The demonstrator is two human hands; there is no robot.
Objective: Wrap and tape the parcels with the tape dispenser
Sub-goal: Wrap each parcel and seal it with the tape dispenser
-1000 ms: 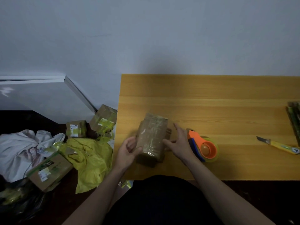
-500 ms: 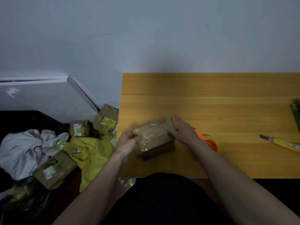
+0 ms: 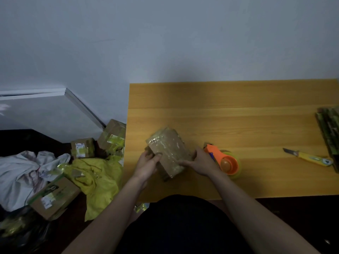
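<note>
Parcel: a brown cardboard box wrapped in glossy clear tape [image 3: 167, 152], held at a slant over the near left part of the yellow wooden bench [image 3: 238, 116], its far end raised.
Left hand [image 3: 146, 165]: grips the parcel's left side, thumb on the top face, fingers curled underneath.
Right hand [image 3: 199, 163]: grips the parcel's near right corner, thumb along the near edge, fingers wrapped round the right side.
Tape dispenser: an orange plastic dispenser with a yellowish roll of tape [image 3: 224, 161], resting on the bench just right of the parcel, partly behind the right hand.
Knife: a yellow-handled utility knife [image 3: 310, 158] with its blade out, lying on the bench well to the right of the parcel.
Right edge: a dark green bundle [image 3: 329, 132], cut off by the frame, far to the right of the parcel; what it is cannot be told.
Floor left of the parcel: three taped cardboard boxes with labels [image 3: 82, 147], a crumpled yellow plastic bag [image 3: 99, 178] and a white crumpled cloth [image 3: 22, 173].
</note>
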